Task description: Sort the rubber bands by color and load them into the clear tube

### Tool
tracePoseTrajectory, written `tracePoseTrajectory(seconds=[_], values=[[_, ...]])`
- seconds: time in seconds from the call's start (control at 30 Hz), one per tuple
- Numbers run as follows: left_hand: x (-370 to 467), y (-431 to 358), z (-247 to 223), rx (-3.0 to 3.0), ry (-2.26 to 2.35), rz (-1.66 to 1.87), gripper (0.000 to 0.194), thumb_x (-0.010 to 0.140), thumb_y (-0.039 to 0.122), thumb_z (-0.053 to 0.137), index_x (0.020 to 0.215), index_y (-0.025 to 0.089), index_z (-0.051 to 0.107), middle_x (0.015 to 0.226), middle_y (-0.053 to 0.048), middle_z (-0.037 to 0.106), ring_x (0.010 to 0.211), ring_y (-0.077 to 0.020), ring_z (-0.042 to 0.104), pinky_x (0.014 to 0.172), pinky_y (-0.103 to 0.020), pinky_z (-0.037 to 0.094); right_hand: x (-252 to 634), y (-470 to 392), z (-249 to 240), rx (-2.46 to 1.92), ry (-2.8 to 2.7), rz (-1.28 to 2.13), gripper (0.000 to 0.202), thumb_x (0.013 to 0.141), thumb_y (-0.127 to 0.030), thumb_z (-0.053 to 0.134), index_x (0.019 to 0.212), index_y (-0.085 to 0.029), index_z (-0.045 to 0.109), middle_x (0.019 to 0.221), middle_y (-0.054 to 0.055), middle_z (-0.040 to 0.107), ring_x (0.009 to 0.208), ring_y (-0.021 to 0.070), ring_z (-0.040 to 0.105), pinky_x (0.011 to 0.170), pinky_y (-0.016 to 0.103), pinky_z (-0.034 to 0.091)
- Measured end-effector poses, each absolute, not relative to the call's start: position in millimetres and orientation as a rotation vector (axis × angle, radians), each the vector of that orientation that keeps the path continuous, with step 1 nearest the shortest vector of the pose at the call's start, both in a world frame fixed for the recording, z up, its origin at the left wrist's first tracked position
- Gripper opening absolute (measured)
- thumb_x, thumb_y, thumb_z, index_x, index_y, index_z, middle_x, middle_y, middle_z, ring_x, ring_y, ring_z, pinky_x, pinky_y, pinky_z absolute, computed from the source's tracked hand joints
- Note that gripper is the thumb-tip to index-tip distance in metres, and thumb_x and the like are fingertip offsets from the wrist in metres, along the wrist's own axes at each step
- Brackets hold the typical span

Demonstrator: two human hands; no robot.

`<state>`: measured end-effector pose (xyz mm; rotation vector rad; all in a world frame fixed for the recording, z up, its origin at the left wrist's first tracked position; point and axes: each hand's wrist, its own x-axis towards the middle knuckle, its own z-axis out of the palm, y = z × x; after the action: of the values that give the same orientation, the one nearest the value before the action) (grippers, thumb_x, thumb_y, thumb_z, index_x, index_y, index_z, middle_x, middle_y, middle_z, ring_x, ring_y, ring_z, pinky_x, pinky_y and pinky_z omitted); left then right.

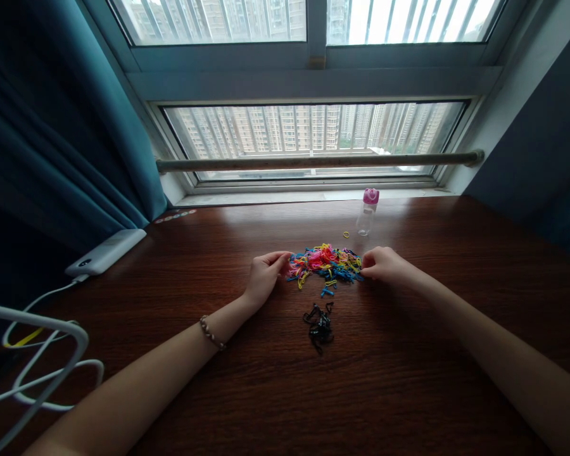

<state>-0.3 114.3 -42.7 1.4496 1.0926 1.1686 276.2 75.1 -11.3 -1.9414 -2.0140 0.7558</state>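
Observation:
A pile of small colourful rubber bands, pink, red, yellow and blue, lies on the dark wooden table. At its left edge is my left hand, fingers pressed together at the bands; what they hold is too small to tell. My right hand touches the pile's right edge with curled fingers, and anything between them is hidden. Nearer to me sits a small heap of black bands, apart from the coloured pile. One yellow band lies alone behind the pile.
Behind the pile stands a small clear bottle with a pink cap. A white power bank with white cables is at the left, beside a blue curtain. The table meets a window at the back.

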Motion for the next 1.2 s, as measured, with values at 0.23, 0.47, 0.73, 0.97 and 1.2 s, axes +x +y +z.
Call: tracePoseTrajectory(seconds=[0.23,0.47,0.73,0.97,1.2], values=[[1,119,-46,1.304,0.924,1.168,0.036,0.071,0.036,0.06,0.095,0.01,0.059,0.07,-0.005,0.064,0.054,-0.0101,0.056,0.053,-0.024,0.051,272,72,-2,-1.939,-1.958,0.744,0.009,0.063,-0.017,0.052,0.061,-0.014,0.059,0.05,0.001,0.061,0.044,0.0107,0.054,0.043,0.019,0.039],[0,120,-48,1.239,0.784,1.158,0.032,0.068,0.018,0.058,0.1,0.013,0.057,0.088,-0.006,0.064,0.067,-0.0108,0.059,0.068,-0.028,0.051,270,71,-2,-1.909,-1.943,0.742,0.007,0.063,-0.016,0.053,0.063,-0.013,0.059,0.053,0.002,0.062,0.045,0.0103,0.055,0.041,0.018,0.039],[1,117,-43,1.151,0.762,1.124,0.033,0.063,0.016,0.064,0.095,0.01,0.059,0.1,-0.012,0.063,0.089,-0.0213,0.061,0.082,-0.035,0.048,265,67,6,-1.71,-1.86,1.038,0.007,0.064,-0.017,0.056,0.066,-0.011,0.06,0.053,0.001,0.058,0.043,0.0084,0.051,0.038,0.017,0.039],[1,118,-47,1.165,0.801,1.119,0.032,0.069,0.022,0.063,0.098,0.01,0.057,0.094,-0.012,0.065,0.088,-0.0216,0.063,0.081,-0.036,0.05,227,39,12,-1.293,-2.015,1.282,0.019,0.068,-0.026,0.058,0.077,-0.011,0.066,0.06,0.001,0.059,0.05,0.0081,0.048,0.046,0.019,0.038],[1,118,-47,1.136,0.863,1.112,0.027,0.072,0.023,0.06,0.096,0.01,0.057,0.086,-0.011,0.067,0.072,-0.0177,0.066,0.067,-0.031,0.054,203,18,-1,-1.101,-2.254,1.192,0.017,0.072,-0.022,0.056,0.081,-0.013,0.067,0.066,0.001,0.061,0.057,0.0094,0.052,0.051,0.017,0.038]])
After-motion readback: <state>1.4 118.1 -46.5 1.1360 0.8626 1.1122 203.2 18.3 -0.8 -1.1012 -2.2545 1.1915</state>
